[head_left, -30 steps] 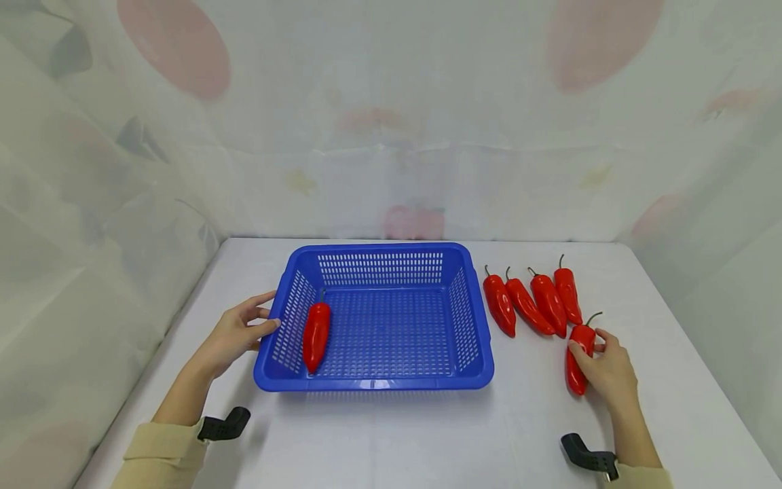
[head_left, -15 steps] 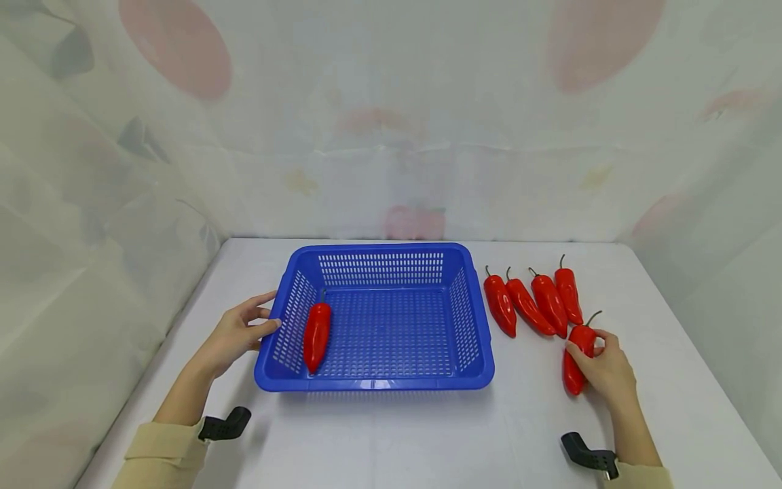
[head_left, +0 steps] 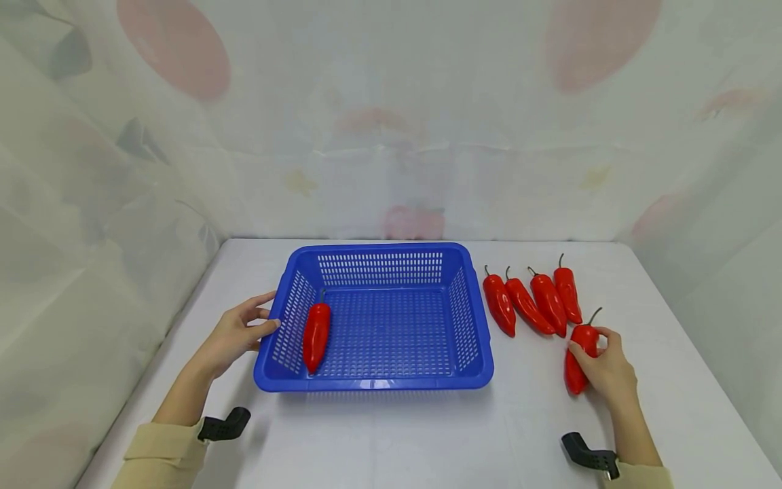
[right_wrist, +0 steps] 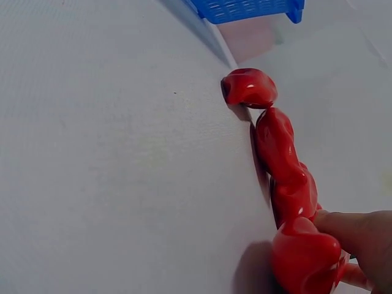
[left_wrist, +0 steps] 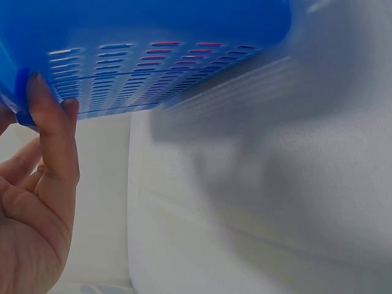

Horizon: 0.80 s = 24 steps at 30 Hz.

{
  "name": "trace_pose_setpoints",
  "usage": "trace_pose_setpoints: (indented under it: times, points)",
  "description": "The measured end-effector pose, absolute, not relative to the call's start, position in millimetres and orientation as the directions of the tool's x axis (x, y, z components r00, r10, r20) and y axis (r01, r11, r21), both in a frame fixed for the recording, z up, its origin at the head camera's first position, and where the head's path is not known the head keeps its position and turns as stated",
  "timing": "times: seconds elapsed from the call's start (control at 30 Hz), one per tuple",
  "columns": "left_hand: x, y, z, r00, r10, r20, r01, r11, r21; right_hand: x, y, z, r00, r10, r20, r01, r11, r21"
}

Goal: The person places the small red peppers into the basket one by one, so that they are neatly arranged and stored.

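Observation:
A blue plastic basket [head_left: 373, 385] with slotted sides sits left of the table's middle. My left hand [head_left: 235, 333] grips its left rim, the thumb over the top and fingers bent around the edge, as the left wrist view also shows. Inside, near the left wall, lies one red pepper [head_left: 316, 337]. On the right, my right hand [head_left: 611, 370] pinches another red pepper [head_left: 574, 373] between thumb and fingers, its curved stem pointing away from me. In the right wrist view this held pepper [right_wrist: 303, 254] is closest to the camera, with a shadow on the table beside it.
Several more red peppers [head_left: 548, 303] lie in a row between the basket and my right hand, stems toward the back. The white table [head_left: 427, 441] is closed in by printed cloth walls [head_left: 379, 183] at the back and sides.
The pepper in my right hand has shifted very slightly, its stem now a little farther toward the back. My left hand and the basket have stayed put.

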<state>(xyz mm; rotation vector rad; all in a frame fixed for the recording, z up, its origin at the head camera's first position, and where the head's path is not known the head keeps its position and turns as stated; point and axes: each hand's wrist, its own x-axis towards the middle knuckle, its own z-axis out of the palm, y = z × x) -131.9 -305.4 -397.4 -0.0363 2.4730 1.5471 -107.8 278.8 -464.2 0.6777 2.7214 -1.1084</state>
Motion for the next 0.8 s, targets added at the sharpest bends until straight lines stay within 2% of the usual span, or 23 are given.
trace_pose_setpoints:
  times: [0.8]
  points:
    - [-131,-305,-396,-0.976,0.101,-0.194,-0.130,0.447,0.885,-108,283,-458,-0.906,0.377,-0.193,0.402,0.621,-0.673]
